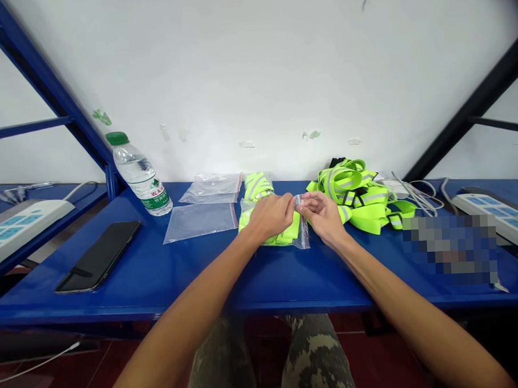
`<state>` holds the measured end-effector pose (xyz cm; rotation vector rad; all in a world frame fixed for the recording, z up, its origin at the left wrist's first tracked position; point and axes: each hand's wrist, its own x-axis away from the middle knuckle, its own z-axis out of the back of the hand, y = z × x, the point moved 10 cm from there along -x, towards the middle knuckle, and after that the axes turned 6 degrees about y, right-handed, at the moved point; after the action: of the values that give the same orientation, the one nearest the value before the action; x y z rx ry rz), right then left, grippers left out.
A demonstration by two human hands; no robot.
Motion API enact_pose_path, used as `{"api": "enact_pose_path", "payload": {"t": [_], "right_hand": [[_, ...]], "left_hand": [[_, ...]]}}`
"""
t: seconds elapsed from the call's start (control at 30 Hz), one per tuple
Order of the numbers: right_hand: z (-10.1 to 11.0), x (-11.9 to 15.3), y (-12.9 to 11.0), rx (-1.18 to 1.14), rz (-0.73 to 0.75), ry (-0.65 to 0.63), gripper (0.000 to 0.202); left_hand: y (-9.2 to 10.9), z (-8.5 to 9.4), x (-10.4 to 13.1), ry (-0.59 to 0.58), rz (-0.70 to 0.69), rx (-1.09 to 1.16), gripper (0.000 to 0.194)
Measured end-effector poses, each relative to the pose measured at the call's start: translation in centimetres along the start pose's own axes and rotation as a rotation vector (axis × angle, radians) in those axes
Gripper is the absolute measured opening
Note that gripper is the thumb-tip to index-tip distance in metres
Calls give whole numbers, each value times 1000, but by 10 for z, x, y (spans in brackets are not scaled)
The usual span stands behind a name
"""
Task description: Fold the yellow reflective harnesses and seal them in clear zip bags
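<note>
A clear zip bag [302, 235] with folded neon-yellow reflective strap [282, 237] inside lies on the blue table. My left hand [274, 216] is closed on the bag's upper edge, its fingers curled over it. Close beside it, my right hand [322, 215] pinches the same edge between thumb and fingers. Behind my left hand is another bag of folded yellow strap [257, 185]. A loose heap of yellow straps with black buckles [348, 184] sits to the right, behind my right hand.
Flat clear bags [200, 222] lie left of my hands. Farther left are a water bottle [140, 176] and a black phone [99, 256]. Power strips [26, 227] flank the table [194, 282]; a white cable [417, 195] and a blurred-out item are at the right.
</note>
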<state>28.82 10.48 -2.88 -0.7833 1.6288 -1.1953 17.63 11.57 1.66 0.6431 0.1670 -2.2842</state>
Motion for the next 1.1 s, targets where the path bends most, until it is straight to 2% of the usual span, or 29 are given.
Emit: {"api": "enact_pose_path", "payload": {"t": [0.13,0.2,0.3,0.43,0.6,0.77,0.83,0.97,1.1], "right_hand": [[-1,0,1,54,-9,-34,51],[-9,1,6,150,-28,-140,46],[-19,4,9,301,8,-269,50],[-16,6,-1,377,112,-225,49],[-30,15,-2,333,40,-367,45],[-25,13,-3,292,13,-283,44],[-25,13,0,202,-43,-307,39],[-29,17,6,75,-169,-429,47],[-34,23,3,24,-182,-432,47]], "left_hand": [[-7,3,-1,10,38,14,38],[-14,6,-2,27,73,18,39],[-21,6,-3,25,106,15,39],[-26,7,-4,39,123,26,39],[-39,14,-4,78,200,27,42],[-44,16,-4,91,224,42,43],[-47,17,-4,103,242,47,44],[-50,18,-4,107,253,55,44],[-45,21,-2,130,238,76,43]]}}
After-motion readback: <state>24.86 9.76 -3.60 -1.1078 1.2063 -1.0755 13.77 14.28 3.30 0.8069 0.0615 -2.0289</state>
